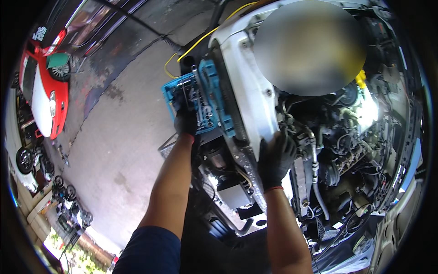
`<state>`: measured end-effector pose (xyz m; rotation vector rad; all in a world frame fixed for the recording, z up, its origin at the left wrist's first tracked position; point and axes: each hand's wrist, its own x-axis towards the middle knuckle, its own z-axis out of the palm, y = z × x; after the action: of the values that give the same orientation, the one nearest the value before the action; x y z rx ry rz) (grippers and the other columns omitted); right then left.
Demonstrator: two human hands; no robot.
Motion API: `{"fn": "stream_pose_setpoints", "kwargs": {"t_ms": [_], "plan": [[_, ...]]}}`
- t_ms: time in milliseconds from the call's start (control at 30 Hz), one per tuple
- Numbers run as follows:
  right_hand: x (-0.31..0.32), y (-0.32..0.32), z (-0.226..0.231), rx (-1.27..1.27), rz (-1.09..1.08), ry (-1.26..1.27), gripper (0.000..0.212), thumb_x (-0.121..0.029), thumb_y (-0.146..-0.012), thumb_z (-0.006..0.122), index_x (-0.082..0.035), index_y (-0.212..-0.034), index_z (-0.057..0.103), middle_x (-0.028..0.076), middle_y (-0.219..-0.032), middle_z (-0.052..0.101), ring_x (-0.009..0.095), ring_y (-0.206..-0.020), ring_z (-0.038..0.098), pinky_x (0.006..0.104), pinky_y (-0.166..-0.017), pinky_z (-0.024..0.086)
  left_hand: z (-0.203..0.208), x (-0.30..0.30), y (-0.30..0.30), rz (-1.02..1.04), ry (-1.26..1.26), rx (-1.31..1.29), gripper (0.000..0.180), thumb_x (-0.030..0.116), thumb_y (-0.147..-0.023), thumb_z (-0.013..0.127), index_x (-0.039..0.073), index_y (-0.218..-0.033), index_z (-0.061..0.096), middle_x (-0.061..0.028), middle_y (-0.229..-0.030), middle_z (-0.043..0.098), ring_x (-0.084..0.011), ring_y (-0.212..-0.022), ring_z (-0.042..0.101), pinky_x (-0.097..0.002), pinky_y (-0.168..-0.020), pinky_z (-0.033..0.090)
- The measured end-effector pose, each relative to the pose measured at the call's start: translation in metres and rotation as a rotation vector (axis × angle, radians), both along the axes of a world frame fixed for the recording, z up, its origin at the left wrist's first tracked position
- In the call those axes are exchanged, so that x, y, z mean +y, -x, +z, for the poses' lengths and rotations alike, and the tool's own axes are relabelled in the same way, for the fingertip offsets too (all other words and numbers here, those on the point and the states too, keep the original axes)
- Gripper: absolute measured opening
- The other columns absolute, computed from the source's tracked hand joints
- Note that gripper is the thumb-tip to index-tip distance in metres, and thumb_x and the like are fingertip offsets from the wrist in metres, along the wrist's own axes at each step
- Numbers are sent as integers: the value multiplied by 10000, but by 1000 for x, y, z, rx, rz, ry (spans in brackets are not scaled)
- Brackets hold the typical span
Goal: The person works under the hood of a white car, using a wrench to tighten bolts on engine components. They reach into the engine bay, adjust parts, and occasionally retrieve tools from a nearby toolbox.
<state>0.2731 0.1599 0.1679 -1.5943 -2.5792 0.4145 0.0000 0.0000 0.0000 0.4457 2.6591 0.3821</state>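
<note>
My left hand point(185, 121), in a dark glove with a red cuff, reaches into a blue tool case point(166, 97). Its fingers merge with the dark inside of the case, so their grip cannot be made out. Beside the fingers lie several chrome wrenches and sockets point(207, 112). My right hand point(276, 160), gloved alike, rests on the white front panel point(248, 77) of a car, next to the engine bay. Its fingers lie stretched over the panel's edge, and nothing shows in them.
The engine bay point(335, 150) is full of hoses and pipes, with a bright work light point(367, 109) shining in it. A blurred round patch covers its far part. A yellow cable point(200, 43) crosses the floor. A red and white car point(48, 98) and motorcycles point(68, 205) stand at left.
</note>
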Motion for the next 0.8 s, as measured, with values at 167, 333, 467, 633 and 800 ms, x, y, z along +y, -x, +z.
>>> {"fn": "stream_pose_setpoints", "kwargs": {"t_ms": [167, 333, 467, 633, 800], "plan": [[0, 8, 6, 24, 2, -14, 764, -460, -938, 715, -32, -1510, 443, 199, -1250, 607, 426, -1177, 559, 572, -999, 442, 16, -5, 24, 292, -134, 216, 302, 318, -962, 625, 88, -1157, 650, -239, -1195, 662, -486, -1014, 672, -591, -871, 536], [-1, 4, 1, 18, 41, -51, 731, -392, -946, 716, -28, -1519, 445, 213, -1275, 613, 418, -1176, 561, 553, -1032, 435, 19, 4, 37, 13, -390, 265, 325, 294, -964, 658, 86, -1214, 657, -184, -1237, 652, -423, -1185, 599, -511, -988, 510], [-2, 4, -1, -70, 53, -45, 690, -348, -946, 712, -12, -1494, 461, 223, -1317, 601, 417, -1207, 552, 546, -1066, 416, 8, 8, 45, -276, -153, 284, 332, 317, -1009, 605, 131, -1280, 650, -184, -1253, 681, -387, -1121, 643, -512, -895, 542], [-5, 11, 2, -85, 41, -1, 610, -297, -948, 717, 6, -1427, 493, 238, -1308, 591, 435, -1233, 538, 565, -1072, 408, 33, -41, 76, 50, -451, 89, 211, 246, -1036, 653, 112, -1193, 693, -85, -1098, 766, -235, -870, 745, -368, -706, 548], [-1, 1, 0, -106, 23, -40, 636, -282, -959, 711, 16, -1465, 469, 255, -1326, 587, 447, -1258, 531, 553, -1078, 414, 106, -91, 82, 525, -723, -115, 212, 145, -1031, 651, 55, -1223, 644, -48, -1298, 739, -151, -927, 770, -219, -597, 463]]}}
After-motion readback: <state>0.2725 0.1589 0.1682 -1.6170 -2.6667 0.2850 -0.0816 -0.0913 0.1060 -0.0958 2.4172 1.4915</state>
